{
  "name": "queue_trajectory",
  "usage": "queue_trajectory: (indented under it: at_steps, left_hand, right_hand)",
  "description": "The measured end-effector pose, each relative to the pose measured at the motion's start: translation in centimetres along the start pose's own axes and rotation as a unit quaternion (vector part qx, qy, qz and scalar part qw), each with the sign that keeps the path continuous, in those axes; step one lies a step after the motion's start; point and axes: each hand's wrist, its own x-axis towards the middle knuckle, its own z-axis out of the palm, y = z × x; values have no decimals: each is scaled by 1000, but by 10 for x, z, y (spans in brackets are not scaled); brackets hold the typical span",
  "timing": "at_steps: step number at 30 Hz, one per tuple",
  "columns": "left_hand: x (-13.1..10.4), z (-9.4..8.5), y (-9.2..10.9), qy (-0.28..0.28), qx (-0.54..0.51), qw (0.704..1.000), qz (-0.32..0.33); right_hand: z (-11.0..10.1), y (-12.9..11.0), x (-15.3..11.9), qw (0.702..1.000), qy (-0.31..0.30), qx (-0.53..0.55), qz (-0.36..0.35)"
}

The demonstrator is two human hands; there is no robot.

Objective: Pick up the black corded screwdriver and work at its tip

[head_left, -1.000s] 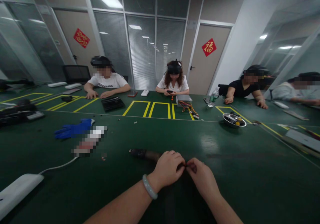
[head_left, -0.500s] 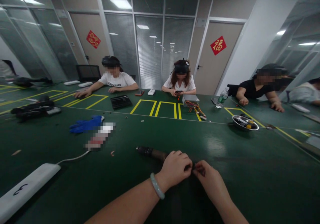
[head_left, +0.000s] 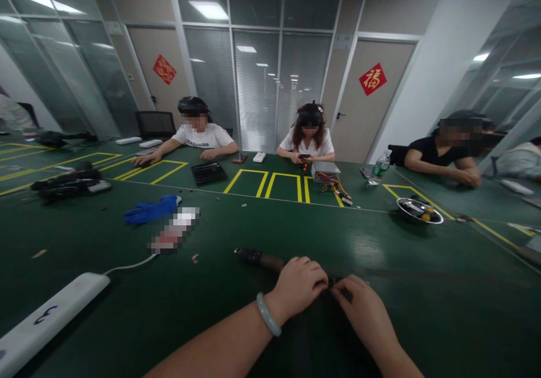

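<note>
An electric screwdriver (head_left: 270,262), dark and tubular with a black collar and a metal tip to the left, lies across the table before me. My left hand (head_left: 300,282), with a pale green bangle (head_left: 268,315) on its wrist, is closed over the tool's body and covers its middle. At the tool's right end, the fingers of my right hand (head_left: 361,299) are pinched together near my left fingertips. A small dark part shows between the two hands; what exactly the right fingers hold is hidden.
A white power strip (head_left: 54,316) and its cable lie at left, near a blue glove (head_left: 152,210). Farther off are a metal bowl (head_left: 419,211) with small items, a water bottle (head_left: 379,168), a box with coloured wires (head_left: 326,169) and a black tray (head_left: 209,173). Several people sit opposite.
The view has shifted slightly. My right hand has turned a little at the tool's end, while my left keeps its hold. The person at far right has brought both hands together.
</note>
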Motion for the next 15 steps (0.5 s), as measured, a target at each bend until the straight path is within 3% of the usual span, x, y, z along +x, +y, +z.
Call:
queue_trajectory:
  at_steps: [15]
  left_hand:
    - [-4,-4,-1,2,-3,1000,16]
  right_hand:
    - [19,-5,0,996,-7,73,-44]
